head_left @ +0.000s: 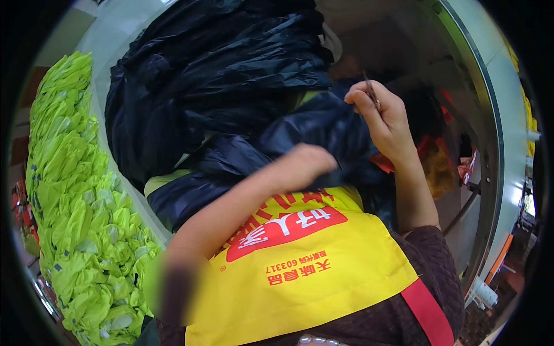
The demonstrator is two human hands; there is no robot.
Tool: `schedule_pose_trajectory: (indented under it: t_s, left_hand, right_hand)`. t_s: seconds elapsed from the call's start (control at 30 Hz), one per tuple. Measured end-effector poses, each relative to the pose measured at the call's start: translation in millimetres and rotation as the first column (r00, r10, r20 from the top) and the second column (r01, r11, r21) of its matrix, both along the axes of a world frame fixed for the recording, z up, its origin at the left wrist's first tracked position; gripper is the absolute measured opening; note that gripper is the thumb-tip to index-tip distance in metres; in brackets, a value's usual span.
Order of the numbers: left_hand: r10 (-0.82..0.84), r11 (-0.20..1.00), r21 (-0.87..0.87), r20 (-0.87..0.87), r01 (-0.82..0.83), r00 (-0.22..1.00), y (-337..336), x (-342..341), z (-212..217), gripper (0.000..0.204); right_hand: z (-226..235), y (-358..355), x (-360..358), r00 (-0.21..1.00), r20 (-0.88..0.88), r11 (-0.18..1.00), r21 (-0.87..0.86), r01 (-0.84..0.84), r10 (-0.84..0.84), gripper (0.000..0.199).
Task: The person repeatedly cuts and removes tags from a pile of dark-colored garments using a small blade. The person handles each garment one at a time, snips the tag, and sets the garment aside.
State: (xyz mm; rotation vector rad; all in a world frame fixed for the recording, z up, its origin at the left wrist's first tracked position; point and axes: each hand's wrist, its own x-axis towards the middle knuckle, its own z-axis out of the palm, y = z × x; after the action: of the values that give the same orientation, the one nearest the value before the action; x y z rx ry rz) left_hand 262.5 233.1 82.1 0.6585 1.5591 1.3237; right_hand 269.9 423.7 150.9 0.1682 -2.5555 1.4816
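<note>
A heap of glossy dark navy fabric [219, 75] lies in front of me, with a loose section [323, 124] bunched across my lap. My left hand [311, 162], slightly blurred, is curled in a fist against this loose section; its fingertips are hidden beneath it. Raised at the right of the fabric, my right hand [385, 118] is closed around a slim dark metal tool [371, 92] that looks like thread snips. The tool's point sticks up past my fingers. A lime-green piece [164, 181] shows at the navy fabric's lower left edge.
A tall pile of lime-green fabric pieces [75, 202] stands along the left, beyond a pale table edge [135, 202]. A metal-edged pale panel [485, 86] curves down the right. Red and orange material [435, 164] lies low behind my right forearm. I wear a yellow apron [311, 259].
</note>
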Motion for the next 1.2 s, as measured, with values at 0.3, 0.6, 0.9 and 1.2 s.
schedule_pose_trajectory:
  t_s: [0.3,0.6,0.9,1.2]
  left_hand:
    - [0.134,0.987,0.029,-0.679,-0.155,0.722,-32,-38,9,0.02]
    - [-0.19,0.569,-0.818,-0.228,-0.082,0.955,-123,-48,-101,0.056]
    - [0.364,0.861,-0.489,0.398,-0.141,0.842,-134,-69,-123,0.042]
    - [-0.435,0.637,-0.764,-0.25,0.1,0.865,-144,-41,-217,0.058]
  right_hand:
    - [-121,-13,-28,0.859,0.42,0.884,0.223,-0.411,0.293,0.02]
    - [-100,-4,-1,0.622,0.742,0.911,0.038,-0.411,0.25,0.032]
    - [-121,64,27,0.701,0.684,0.957,0.016,-0.29,0.201,0.023]
    - [-142,66,44,0.752,0.641,0.973,0.031,-0.229,0.157,0.023]
